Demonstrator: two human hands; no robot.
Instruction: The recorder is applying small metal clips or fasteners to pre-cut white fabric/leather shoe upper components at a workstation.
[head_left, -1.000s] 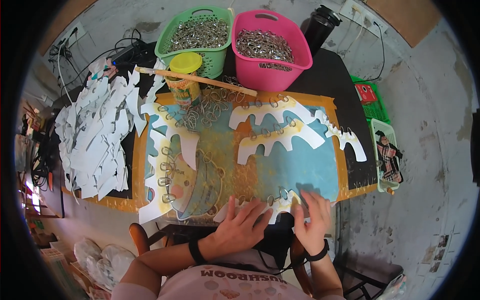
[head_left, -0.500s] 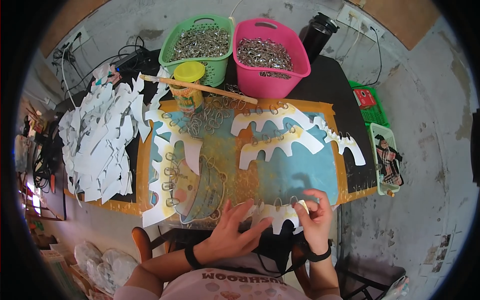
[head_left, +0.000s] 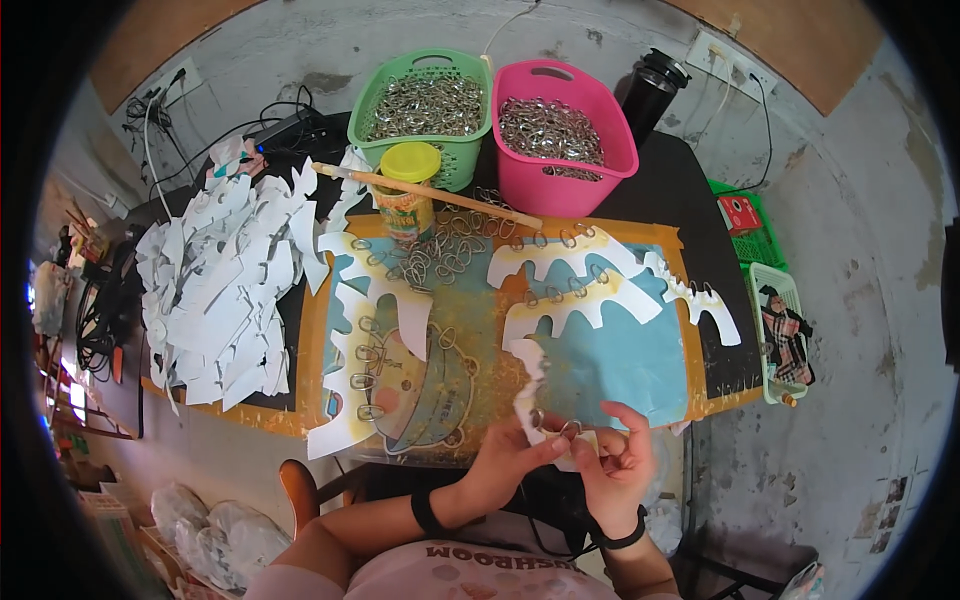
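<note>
Between my two hands, over the near edge of the table, is a white scalloped strip (head_left: 527,380) of thin sheet material with metal rings (head_left: 571,428) on it. My left hand (head_left: 503,467) pinches the strip beside a ring, thumb on top. My right hand (head_left: 612,470) has its thumb and lower fingers closed on the strip's right end, the index finger raised. The strip's far end stands up away from me. Similar yellow-stained strips with rings lie beyond on the blue mat: an upper one (head_left: 570,247), a lower one (head_left: 584,310) and a left one (head_left: 345,395).
White cut pieces (head_left: 220,300) are heaped at left. Behind stand a green basket (head_left: 455,158) and a pink basket (head_left: 565,197), both full of rings. A wooden stick (head_left: 470,204) crosses a yellow-lidded jar (head_left: 407,210) near loose rings (head_left: 447,257). A dark tumbler (head_left: 655,95) stands at back right.
My left hand has gone from spread fingers to a pinch on the strip. The strip has turned, its left end now pointing away from me. The view has shifted slightly.
</note>
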